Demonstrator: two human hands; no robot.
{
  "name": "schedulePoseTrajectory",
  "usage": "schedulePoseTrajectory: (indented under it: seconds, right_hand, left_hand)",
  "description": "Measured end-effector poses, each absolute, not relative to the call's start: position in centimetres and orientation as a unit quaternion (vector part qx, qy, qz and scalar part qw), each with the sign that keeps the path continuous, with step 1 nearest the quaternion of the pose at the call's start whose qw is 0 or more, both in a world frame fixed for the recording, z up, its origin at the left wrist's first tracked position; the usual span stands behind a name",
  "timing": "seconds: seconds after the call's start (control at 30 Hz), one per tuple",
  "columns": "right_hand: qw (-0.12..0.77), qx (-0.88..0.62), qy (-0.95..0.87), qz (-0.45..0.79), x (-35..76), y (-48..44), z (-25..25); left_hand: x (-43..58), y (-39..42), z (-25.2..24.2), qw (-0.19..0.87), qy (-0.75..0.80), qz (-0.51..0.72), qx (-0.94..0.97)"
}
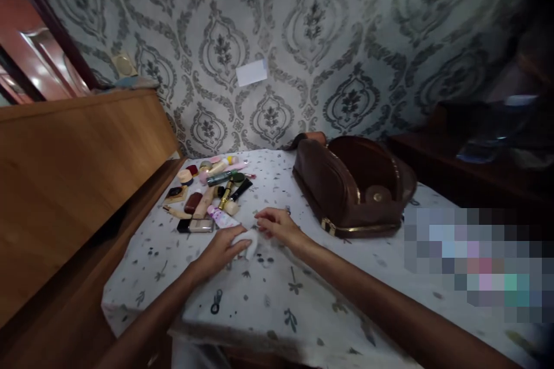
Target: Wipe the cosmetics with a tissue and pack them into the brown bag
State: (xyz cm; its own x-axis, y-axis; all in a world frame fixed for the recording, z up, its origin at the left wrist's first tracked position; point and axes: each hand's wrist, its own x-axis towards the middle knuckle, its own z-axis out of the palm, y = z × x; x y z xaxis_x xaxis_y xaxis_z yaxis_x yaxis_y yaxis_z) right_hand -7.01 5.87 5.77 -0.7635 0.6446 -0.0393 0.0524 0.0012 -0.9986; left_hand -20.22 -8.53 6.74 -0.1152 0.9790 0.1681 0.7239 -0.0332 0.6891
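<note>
My left hand (225, 249) is closed around a small, rounded white object (251, 245) just above the cloth; its exact kind I cannot make out. Close by on the right, my right hand (279, 225) has its fingers loosely bent and apart, with nothing visible in them. A white tube with purple print (222, 217) lies just beyond my left hand. Behind it, several cosmetics are spread out, among them a bottle with a black cap (195, 225), a beige tube (205, 203), a gold tube (225, 195) and a dark green tube (220, 178).
A brown bag (320, 184) stands unzipped at the right rear of the patterned tablecloth (268, 294). A wooden panel (86, 161) rises along the left. On a dark surface at the far right is a clear plastic bottle (493, 132). Part of the right side is pixelated.
</note>
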Motion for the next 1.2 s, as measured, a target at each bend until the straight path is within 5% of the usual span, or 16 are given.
schedulePoseTrajectory:
  seconds: [0.47,0.73,1.2]
  right_hand:
    - [0.245,-0.216,-0.751,0.574,-7.5,3.9,3.0]
    - [0.245,-0.219,-0.766,0.553,-7.6,4.0,3.1]
    - [0.232,-0.242,-0.749,0.572,-7.6,4.0,2.7]
  left_hand:
    - [-38.4,-11.8,8.3,-0.103,0.797,0.462,0.374]
    - [-42.8,-5.6,9.2,-0.125,0.827,0.408,0.366]
    - [-46.7,8.4,9.4,-0.018,0.929,0.2,0.31]
